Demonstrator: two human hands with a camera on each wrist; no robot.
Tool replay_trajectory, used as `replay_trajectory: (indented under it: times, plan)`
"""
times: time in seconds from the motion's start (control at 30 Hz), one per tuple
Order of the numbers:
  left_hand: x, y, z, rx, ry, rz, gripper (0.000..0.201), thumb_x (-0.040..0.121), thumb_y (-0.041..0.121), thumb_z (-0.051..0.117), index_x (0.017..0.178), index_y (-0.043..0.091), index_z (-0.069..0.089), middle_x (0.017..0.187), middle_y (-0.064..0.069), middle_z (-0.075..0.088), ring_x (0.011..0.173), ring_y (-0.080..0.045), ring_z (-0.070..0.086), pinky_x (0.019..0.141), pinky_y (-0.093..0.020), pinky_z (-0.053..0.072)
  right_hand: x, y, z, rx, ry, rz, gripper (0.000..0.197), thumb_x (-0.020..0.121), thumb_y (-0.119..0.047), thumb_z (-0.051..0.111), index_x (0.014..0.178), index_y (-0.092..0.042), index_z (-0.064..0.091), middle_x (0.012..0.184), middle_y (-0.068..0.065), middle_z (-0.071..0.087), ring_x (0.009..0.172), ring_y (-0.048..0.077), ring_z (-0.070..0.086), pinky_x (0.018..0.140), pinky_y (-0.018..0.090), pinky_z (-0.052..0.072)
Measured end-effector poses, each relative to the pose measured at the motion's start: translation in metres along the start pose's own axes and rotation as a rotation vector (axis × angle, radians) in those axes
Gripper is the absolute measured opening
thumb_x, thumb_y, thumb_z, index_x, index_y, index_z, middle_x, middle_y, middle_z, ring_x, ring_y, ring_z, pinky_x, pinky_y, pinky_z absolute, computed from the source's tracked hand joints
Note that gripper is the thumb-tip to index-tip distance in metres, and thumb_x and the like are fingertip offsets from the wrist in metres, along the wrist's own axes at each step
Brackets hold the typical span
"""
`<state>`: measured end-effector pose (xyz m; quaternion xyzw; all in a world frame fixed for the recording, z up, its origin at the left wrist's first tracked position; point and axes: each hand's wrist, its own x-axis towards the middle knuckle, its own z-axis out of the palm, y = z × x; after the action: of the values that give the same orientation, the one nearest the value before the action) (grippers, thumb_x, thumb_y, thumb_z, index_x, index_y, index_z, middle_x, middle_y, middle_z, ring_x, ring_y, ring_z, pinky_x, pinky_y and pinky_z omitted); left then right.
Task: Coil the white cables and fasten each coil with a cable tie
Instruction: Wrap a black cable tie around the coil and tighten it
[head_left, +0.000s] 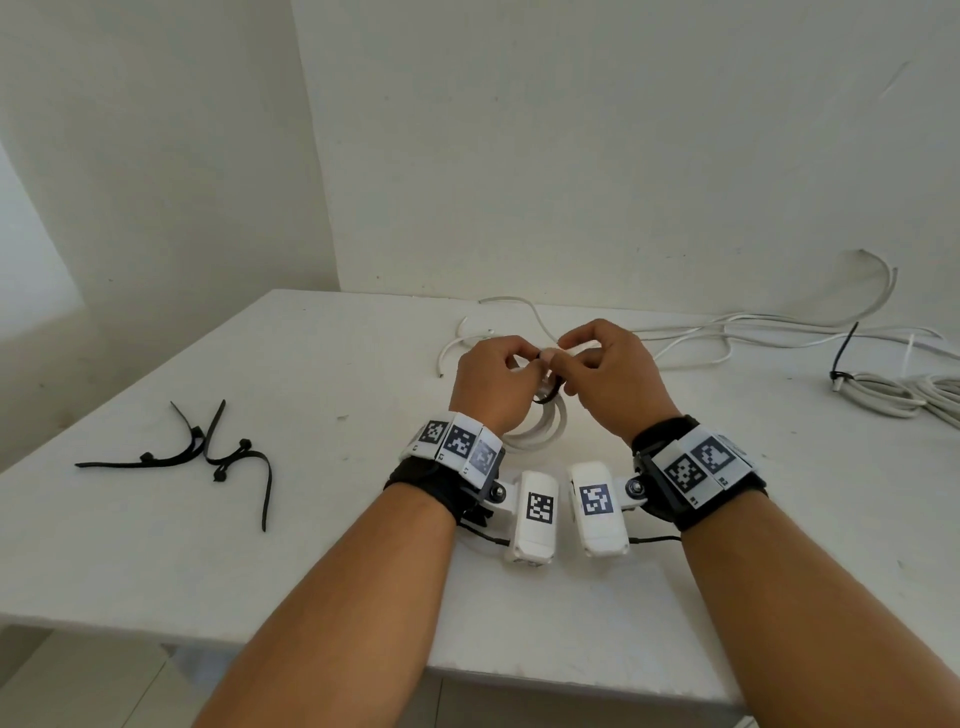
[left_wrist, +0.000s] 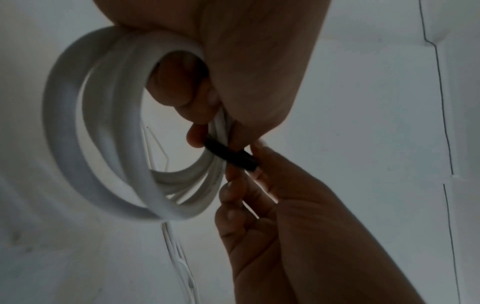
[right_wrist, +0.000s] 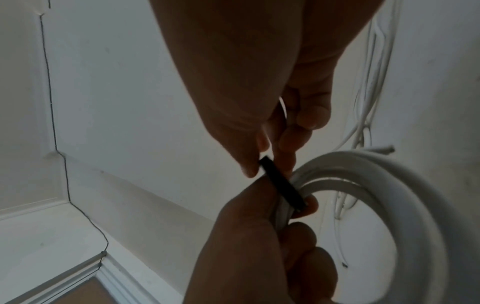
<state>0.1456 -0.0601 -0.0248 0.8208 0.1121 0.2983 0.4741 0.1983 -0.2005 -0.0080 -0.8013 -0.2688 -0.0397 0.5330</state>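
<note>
Head view: Both forearms extended forward over the white counter (head_left: 322, 545), wrists close together, each carrying a band with printed markers and a white camera unit. The left hand (head_left: 493, 382) and the right hand (head_left: 613, 379) met above the middle of the counter, fingers curled inward. Between them they held the white cable coil (head_left: 540, 434), which hung below the hands near the counter surface. A black cable tie (head_left: 548, 397) looped under the gripped section. Spare black cable ties (head_left: 208, 457) lay toward the left edge. Loose white cables (head_left: 727, 338) trailed along the far edge, and a tied coil (head_left: 883, 392) lay at the right edge.

Left wrist view: The left hand (left_wrist: 246, 67) gripped the white cable coil (left_wrist: 124, 131) at one side, with the thumb on one face of the bundle and the fingers (left_wrist: 179, 86) passed through the ring. The black cable tie (left_wrist: 228, 154) crossed the bundle. The right hand (left_wrist: 298, 226) pinched the end of the tie between fingertips.

Right wrist view: The right hand (right_wrist: 246, 92) pointed downward, thumb and index finger pinching the upper end of the black cable tie (right_wrist: 283, 185). The left hand (right_wrist: 254, 246) clamped the white cable coil (right_wrist: 405, 197) from below, fingers curled round the strands.
</note>
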Motion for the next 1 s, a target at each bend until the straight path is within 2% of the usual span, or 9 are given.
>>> replay_trajectory:
  times: [0.17,0.23,0.33,0.4,0.53,0.7,0.8,0.87,1.0]
  plan:
    - [-0.003,0.003,-0.003,-0.026,-0.043,0.054,0.008,0.088,0.024,0.07,0.084,0.018,0.073,0.066,0.001,0.059,0.061,-0.015,0.055,0.058,-0.019,0.043,-0.002,-0.003,-0.002,0.202,-0.051,0.068,0.023,0.087,-0.021,0.076,0.092,-0.009,0.057,0.06,0.003,0.066,0.05,0.011,0.056,0.054,0.024,0.045]
    - [-0.005,0.007,-0.003,-0.054,-0.083,0.111,0.008,0.088,0.022,0.069,0.086,0.017,0.075,0.069,-0.007,0.065,0.067,-0.023,0.061,0.064,-0.026,0.047,-0.003,-0.006,-0.005,0.308,-0.056,0.088,0.022,0.089,-0.015,0.074,0.094,-0.004,0.055,0.061,0.009,0.062,0.047,0.013,0.051,0.048,0.021,0.042]
    - [-0.005,0.009,-0.004,-0.094,-0.1,0.141,0.008,0.088,0.022,0.069,0.086,0.019,0.075,0.071,-0.01,0.067,0.065,-0.016,0.058,0.067,-0.031,0.048,-0.002,-0.008,-0.007,0.305,-0.051,0.117,0.024,0.091,-0.023,0.072,0.094,-0.002,0.061,0.058,0.005,0.061,0.047,0.012,0.049,0.045,0.02,0.039]
    - [-0.005,0.009,-0.004,-0.122,-0.115,0.129,0.008,0.088,0.022,0.068,0.084,0.022,0.075,0.067,-0.007,0.066,0.064,-0.012,0.056,0.068,-0.031,0.047,0.001,-0.006,-0.008,0.25,-0.063,0.167,0.025,0.092,-0.034,0.069,0.092,-0.009,0.069,0.06,0.0,0.059,0.049,0.011,0.047,0.047,0.022,0.036]
    - [-0.008,0.007,-0.002,-0.171,-0.164,0.091,0.008,0.089,0.024,0.069,0.086,0.021,0.075,0.061,0.005,0.061,0.056,-0.006,0.052,0.063,-0.026,0.043,0.004,-0.001,-0.015,0.381,-0.108,0.22,0.019,0.094,-0.023,0.066,0.081,-0.01,0.069,0.066,0.001,0.048,0.055,0.012,0.041,0.045,0.021,0.032]
    - [-0.012,0.014,0.002,-0.344,-0.285,0.057,0.019,0.097,0.017,0.058,0.089,0.016,0.075,0.066,-0.003,0.061,0.042,-0.006,0.04,0.047,-0.022,0.03,0.007,-0.002,-0.026,0.539,0.051,0.327,0.019,0.097,-0.018,0.063,0.079,-0.011,0.064,0.06,0.001,0.06,0.065,0.015,0.058,0.054,0.028,0.042]
    - [-0.013,0.017,0.007,-0.443,-0.339,0.023,0.029,0.102,0.017,0.048,0.091,0.013,0.074,0.064,-0.005,0.058,0.041,-0.011,0.031,0.043,-0.024,0.023,0.008,-0.001,-0.029,0.566,0.152,0.345,0.018,0.099,-0.018,0.059,0.084,-0.01,0.061,0.077,0.006,0.066,0.068,0.011,0.066,0.056,0.026,0.049]
    - [-0.012,0.017,0.008,-0.449,-0.327,0.003,0.029,0.102,0.016,0.047,0.09,0.011,0.073,0.063,-0.005,0.057,0.041,-0.011,0.03,0.042,-0.024,0.022,0.007,-0.002,-0.024,0.625,0.183,0.347,0.015,0.099,-0.019,0.06,0.087,-0.009,0.062,0.084,0.008,0.067,0.074,0.017,0.068,0.064,0.033,0.052]
    - [-0.009,0.01,0.004,-0.472,-0.281,-0.072,0.025,0.102,0.014,0.046,0.091,0.002,0.066,0.063,-0.004,0.054,0.039,-0.009,0.029,0.04,-0.02,0.023,0.001,-0.006,-0.019,0.539,-0.064,0.405,0.028,0.096,-0.036,0.062,0.088,-0.009,0.069,0.077,0.001,0.07,0.066,0.019,0.067,0.061,0.031,0.052]
